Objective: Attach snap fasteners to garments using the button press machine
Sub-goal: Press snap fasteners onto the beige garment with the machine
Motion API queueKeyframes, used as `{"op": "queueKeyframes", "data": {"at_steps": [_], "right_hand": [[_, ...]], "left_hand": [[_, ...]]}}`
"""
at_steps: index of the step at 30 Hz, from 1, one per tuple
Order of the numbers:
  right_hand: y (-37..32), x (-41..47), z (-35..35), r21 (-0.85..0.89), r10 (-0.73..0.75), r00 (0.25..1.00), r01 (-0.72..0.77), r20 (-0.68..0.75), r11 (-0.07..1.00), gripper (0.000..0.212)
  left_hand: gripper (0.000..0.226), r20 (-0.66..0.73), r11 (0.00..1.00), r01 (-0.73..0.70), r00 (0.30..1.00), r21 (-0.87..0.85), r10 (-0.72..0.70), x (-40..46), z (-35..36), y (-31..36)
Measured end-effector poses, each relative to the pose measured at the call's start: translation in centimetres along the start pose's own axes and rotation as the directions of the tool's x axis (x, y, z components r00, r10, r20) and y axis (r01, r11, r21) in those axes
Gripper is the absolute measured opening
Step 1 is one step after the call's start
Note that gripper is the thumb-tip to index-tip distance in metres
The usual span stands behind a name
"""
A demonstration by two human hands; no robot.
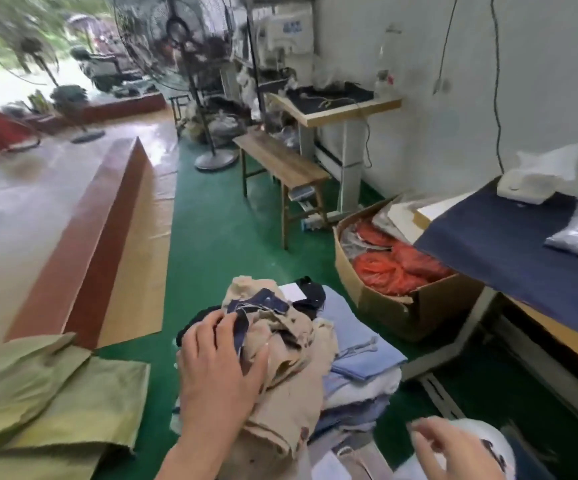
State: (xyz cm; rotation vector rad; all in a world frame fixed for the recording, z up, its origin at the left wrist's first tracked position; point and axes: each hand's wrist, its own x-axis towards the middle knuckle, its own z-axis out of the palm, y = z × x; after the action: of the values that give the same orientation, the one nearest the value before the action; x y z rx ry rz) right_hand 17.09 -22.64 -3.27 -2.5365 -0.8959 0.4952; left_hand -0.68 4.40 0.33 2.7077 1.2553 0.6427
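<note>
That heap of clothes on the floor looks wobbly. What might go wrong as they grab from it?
The left hand rests on the beige garment topping an uneven pile; pulling it could tip the blue folded pieces onto the green floor. The picture is blurred, so the right hand may be moving fast and could snag loose threads.

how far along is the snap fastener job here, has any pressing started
Nothing looks done: no button press machine is in view, and no attached snap can be made out. In hand: the left hand rests spread on the beige garment atop the garment pile on the floor, while the right hand, blurred, hovers lower right. Left: every pressing step.
</note>
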Motion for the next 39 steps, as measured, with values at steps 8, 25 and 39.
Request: {"op": "queueKeyframes", "data": {"at_steps": [8, 25, 39], "right_hand": [[-9.4, 5.0, 2.7, 0.231, -0.075, 0.992, 0.049, 0.103, 0.972, 0.014], [1.0, 2.8, -8.6, 0.998, 0.137, 0.989, 0.051, -0.056, 0.04, 0.036], [10.5, -8.8, -14.8, 0.88, 0.293, 0.937, 0.031, -0.19, 0.473, 0.031]], "left_hand": [[0.005, 0.262, 0.94, 0.177, 0.96, -0.292, -0.099, 3.0, -0.3, -0.5], [0.058, 0.818, 0.414, 0.706, 0.489, -0.575, 0.303, 1.0, 3.2, 16.1], [0.062, 0.596, 0.044, 0.869, 0.3, -0.493, 0.745, -2.9, 6.5, 30.0]]}}
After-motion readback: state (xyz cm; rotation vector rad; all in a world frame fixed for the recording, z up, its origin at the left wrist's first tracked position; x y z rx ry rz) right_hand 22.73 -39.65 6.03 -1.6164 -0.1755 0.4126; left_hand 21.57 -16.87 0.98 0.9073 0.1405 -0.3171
